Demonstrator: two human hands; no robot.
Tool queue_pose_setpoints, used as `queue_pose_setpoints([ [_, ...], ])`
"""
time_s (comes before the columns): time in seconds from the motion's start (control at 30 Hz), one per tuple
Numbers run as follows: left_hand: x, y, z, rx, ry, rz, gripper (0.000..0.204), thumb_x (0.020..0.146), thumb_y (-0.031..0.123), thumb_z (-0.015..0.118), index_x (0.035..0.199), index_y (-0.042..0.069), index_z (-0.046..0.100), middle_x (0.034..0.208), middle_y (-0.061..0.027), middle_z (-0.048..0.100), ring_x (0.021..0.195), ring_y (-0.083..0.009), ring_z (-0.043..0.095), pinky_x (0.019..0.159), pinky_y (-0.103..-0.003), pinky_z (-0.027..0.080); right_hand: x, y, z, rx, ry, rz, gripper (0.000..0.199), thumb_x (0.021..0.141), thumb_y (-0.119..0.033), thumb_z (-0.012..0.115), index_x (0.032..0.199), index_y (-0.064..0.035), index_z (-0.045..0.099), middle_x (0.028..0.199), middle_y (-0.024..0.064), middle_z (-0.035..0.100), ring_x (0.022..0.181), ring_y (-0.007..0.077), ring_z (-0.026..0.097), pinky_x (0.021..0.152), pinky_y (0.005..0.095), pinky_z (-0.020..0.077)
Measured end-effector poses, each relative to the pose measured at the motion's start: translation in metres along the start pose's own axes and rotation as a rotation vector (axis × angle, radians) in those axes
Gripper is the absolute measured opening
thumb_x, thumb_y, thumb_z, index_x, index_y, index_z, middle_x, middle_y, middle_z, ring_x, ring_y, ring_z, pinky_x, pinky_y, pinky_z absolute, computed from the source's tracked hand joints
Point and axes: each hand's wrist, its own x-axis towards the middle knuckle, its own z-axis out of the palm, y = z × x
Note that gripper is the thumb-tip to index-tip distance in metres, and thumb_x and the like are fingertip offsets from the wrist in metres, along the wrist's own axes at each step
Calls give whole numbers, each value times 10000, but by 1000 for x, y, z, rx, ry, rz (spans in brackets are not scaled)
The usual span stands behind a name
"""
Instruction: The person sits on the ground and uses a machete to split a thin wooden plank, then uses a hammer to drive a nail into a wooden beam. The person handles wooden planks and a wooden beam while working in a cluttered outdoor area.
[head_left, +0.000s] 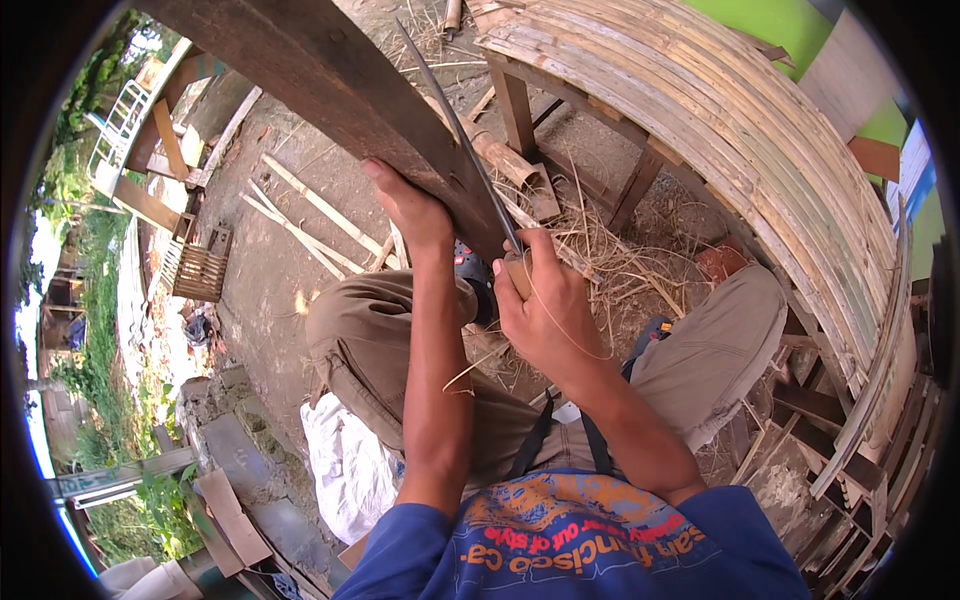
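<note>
A thick dark wooden beam (330,80) slants from the upper left down between my knees. My left hand (408,208) grips its left side near the lower end, with most of the fingers hidden. Just right of the beam, my right hand (545,315) is closed around the wooden handle of a long-bladed knife (455,125). The slim dark blade points up and away, appearing edge-on beside the beam. A thin fibre strand (560,325) loops over my right hand.
Bamboo strips and shavings (600,250) litter the ground by my feet. A slatted bamboo bench (700,90) curves along the right. Several sticks (310,225) lie to the left, near a slatted crate (195,270). A white sack (345,460) rests beside my left leg.
</note>
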Motion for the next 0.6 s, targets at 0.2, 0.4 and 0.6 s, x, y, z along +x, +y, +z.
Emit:
queue_pose_setpoints([
  [0.2, 4, -10, -4, -84, -71, -46, 778, 1043, 642, 205, 1266, -37, 514, 1133, -127, 626, 1020, -214, 577, 933, -371, 452, 0, 3, -7, 24, 5, -5, 282, 938, -107, 617, 1135, 42, 481, 767, 252, 662, 734, 465, 669, 619, 505, 509],
  [0.4, 3, -5, -6, -145, -121, -80, 797, 1025, 683, 205, 1359, 6, 460, 1137, -106, 604, 1037, -228, 565, 967, -370, 441, -4, 21, -10, 7, -59, 81, 280, 932, -102, 617, 1136, 33, 480, 737, 242, 658, 708, 466, 659, 608, 507, 502],
  [0.6, 7, -5, 0, -192, -66, -120, 803, 1007, 714, 210, 1444, 63, 387, 1243, -104, 554, 1125, -221, 530, 1015, -379, 419, -22, 59, -8, -53, -72, 125, 272, 930, -107, 611, 1136, 18, 484, 708, 244, 642, 703, 463, 653, 599, 516, 492],
])
